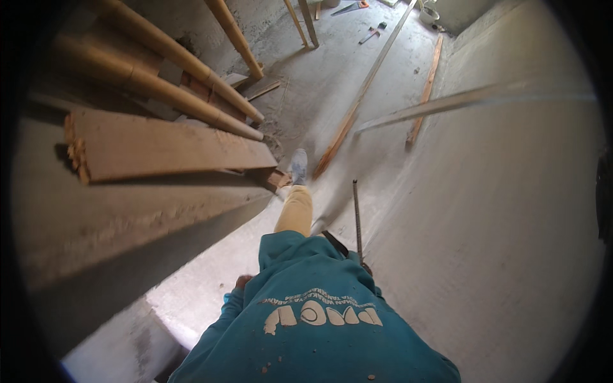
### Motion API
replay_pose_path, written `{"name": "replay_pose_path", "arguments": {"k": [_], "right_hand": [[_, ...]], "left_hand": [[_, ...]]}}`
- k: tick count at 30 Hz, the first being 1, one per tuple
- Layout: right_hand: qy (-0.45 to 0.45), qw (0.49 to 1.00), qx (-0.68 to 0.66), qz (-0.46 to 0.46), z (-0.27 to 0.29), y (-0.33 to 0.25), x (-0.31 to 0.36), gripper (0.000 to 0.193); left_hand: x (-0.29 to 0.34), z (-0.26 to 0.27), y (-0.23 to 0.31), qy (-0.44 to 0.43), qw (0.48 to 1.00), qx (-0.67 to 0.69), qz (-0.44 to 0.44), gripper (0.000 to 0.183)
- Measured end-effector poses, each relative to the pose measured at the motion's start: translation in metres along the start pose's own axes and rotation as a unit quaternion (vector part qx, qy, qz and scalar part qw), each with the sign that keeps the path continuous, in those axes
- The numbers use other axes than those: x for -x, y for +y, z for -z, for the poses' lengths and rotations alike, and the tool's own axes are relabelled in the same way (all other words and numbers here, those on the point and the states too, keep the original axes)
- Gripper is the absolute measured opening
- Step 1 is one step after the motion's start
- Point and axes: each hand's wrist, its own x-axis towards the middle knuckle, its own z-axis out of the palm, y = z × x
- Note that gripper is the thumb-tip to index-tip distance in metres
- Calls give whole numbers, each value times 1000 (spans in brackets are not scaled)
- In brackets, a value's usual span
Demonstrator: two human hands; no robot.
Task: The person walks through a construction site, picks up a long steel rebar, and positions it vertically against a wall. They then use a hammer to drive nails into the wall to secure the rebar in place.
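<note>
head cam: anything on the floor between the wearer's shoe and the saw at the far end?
Mostly bare concrete floor. A long wooden strip runs along that stretch from beside the shoe toward the saw. Seen in the head view.

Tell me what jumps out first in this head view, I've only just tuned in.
The teal sweatshirt fills the lower centre, one leg in tan trousers stepping onto the concrete floor. The right hand, mostly hidden by the shirt, seems to hold a thin steel rod pointing forward; the left hand peeks out beside the shirt. Upper left, a rough wooden plank juts out beneath tan poles.
</note>
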Motion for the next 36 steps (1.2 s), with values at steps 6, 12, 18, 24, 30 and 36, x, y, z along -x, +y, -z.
{"name": "replay_pose_path", "arguments": {"k": [6,12,18,24,30,36], "right_hand": [[-32,999,27,1,48,-141,-85,39],[-41,999,31,-9,73,-280,-176,40],[-26,998,-25,-44,99,-384,-238,40],[-23,994,-72,-77,113,-471,-312,40],[-28,988,-111,-107,150,-558,-441,40],[-9,978,-159,-133,224,-654,-553,40]], "left_hand": [[-164,92,42,34,955,235,180,35],[-297,311,122,162,918,331,150,34],[-378,474,192,182,918,330,126,33],[-454,549,223,151,928,306,152,33],[-553,607,271,79,959,211,170,32],[-677,738,372,82,971,184,129,32]]}}
